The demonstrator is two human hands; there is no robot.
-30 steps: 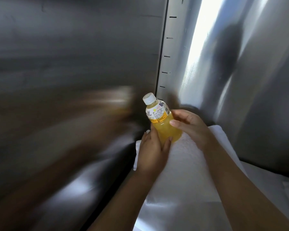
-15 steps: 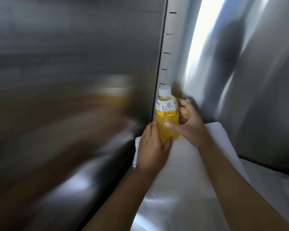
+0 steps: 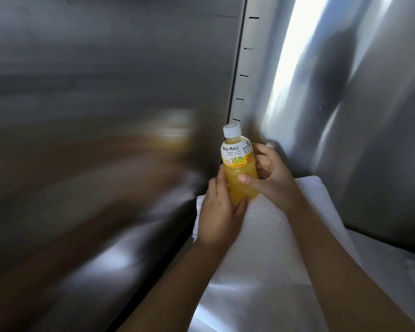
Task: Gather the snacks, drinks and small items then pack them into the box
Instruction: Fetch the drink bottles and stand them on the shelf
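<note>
While both hands close round it, the juice bottle [image 3: 241,173] stands nearly upright over the far left corner of the white pad [image 3: 273,236]. Its white cap [image 3: 231,130] is uppermost, close to the slotted steel upright [image 3: 243,75] behind. The left hand [image 3: 222,216] grasps the lower body from the near left, fingers wrapped up the side. The right hand [image 3: 271,178] grasps it from the right, thumb across the front and fingers curled behind the label. Whether the base touches the pad is hidden by the left hand. Neither hand is nearer, since both have the bottle, so the lift likely runs along its long axis, then back toward the person. No box is in view.
</note>
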